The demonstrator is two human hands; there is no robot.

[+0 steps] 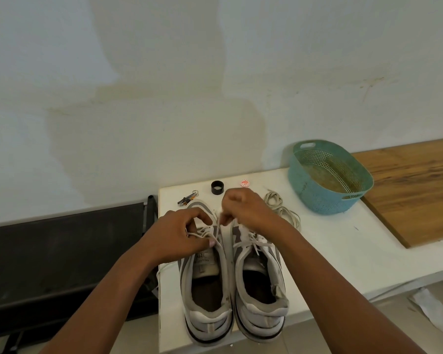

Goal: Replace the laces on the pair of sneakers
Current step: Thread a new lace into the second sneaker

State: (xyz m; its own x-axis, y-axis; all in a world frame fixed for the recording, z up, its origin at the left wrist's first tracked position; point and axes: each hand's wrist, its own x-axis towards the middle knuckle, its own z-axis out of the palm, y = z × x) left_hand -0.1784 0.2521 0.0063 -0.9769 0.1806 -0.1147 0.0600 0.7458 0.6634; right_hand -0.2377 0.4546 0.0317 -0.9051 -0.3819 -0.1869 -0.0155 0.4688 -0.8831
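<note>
- Laces first: the flat white lace (207,232) on the left sneaker (205,274) looks soft, light and floppy w/ no stiffness of its own, so expect it to sag and twist. Best hold is prob. near the tip or right at the eyelet, pinched, not gripped along the slack.
- Your left hand (175,235) sits over that sneaker's upper eyelets, fingers curled, thumb and forefinger pinching a crossing of the lace. One loose end trails off the tabletop (325,249) edge at the left.
- Your right hand (243,209) is just above the gap btwn the two shoes, fingers curled in a pinch on a strand rising from the left sneaker.
- Right sneaker (258,277) stands just beside the left one, heels toward you, laced w/ a white lace too.
- Both shoes look light w/ soft uppers, so the left one may shift when you tug; steady it w/ a hand.
- Spare laces (281,208) lie in a loose pile on the tabletop, right of the shoes.
- Teal perforated basket (327,180) stands farther right; nothing visible in it.
- Black ring (217,187), round red-and-white cap (245,183) and a small metal tool (187,200) lie beyond the toes.
</note>
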